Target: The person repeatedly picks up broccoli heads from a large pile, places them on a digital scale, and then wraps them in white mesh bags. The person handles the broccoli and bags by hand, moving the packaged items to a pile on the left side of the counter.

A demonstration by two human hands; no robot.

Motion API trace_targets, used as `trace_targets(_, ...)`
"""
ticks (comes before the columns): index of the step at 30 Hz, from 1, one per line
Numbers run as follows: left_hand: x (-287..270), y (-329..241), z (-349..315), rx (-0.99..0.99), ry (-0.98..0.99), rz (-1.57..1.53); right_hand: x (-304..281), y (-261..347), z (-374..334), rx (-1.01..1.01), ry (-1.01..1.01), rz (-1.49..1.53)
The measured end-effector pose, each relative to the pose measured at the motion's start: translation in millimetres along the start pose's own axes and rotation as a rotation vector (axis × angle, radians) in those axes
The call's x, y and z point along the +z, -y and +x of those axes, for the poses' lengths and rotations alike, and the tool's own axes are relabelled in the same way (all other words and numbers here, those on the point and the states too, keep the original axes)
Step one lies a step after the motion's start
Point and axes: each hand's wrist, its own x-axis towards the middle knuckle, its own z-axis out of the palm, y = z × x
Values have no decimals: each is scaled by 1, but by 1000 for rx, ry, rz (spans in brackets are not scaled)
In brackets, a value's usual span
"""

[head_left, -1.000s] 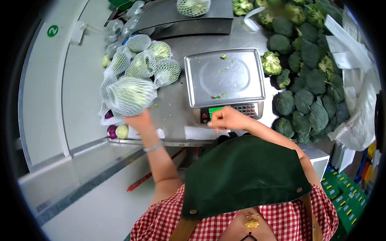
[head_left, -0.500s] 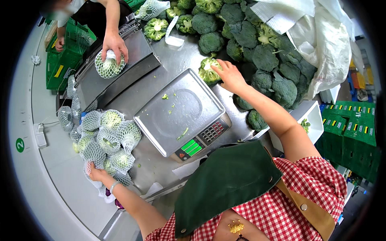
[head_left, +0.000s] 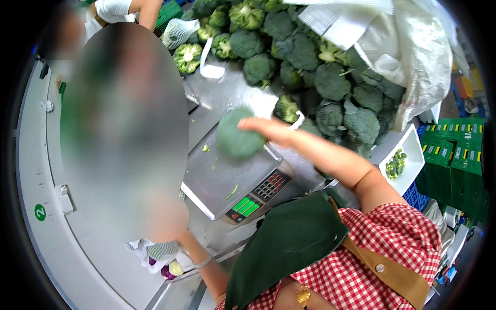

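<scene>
My right hand [head_left: 264, 129] is closed on a green broccoli head [head_left: 238, 135], which is smeared by motion above the metal pan of a digital scale [head_left: 227, 178]. A few green crumbs lie on the pan. My left arm reaches to the left of the scale, where a large blurred patch covers my left hand [head_left: 168, 219]; its fingers cannot be made out. Just below that hand, some vegetables in white net sleeves [head_left: 160, 249] show at the patch's edge. Another broccoli head [head_left: 287, 108] rests on the steel table right of the scale.
A big heap of broccoli [head_left: 330, 82] fills the table's far right, beside a white sack [head_left: 423, 67]. A white bin [head_left: 408, 155] holds broccoli bits. Green crates [head_left: 449, 160] are stacked at the right. Across the table, a co-worker's arm [head_left: 149, 13] shows at the top left.
My right hand has picked up broccoli from beside the scale and brought it left over the pan. A blurred patch now hides most of the netted vegetables and my left hand.
</scene>
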Motion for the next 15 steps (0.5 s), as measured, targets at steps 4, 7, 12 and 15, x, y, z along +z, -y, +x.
trace_targets(4, 108, -81, -61, 441, 918, 126, 47, -61, -16, 196, 130, 120)
trace_targets(7, 121, -76, -70, 251, 868, 135, 30, -19, -34, 156, 77, -415)
trace_targets(12, 144, -77, -92, 265, 660, 471, -31, 151, -55, -1235, -985, -1786)
trace_targets(15, 147, -79, -81, 203, 751, 408, -81, 227, -47, -1055, -1534, -1959)
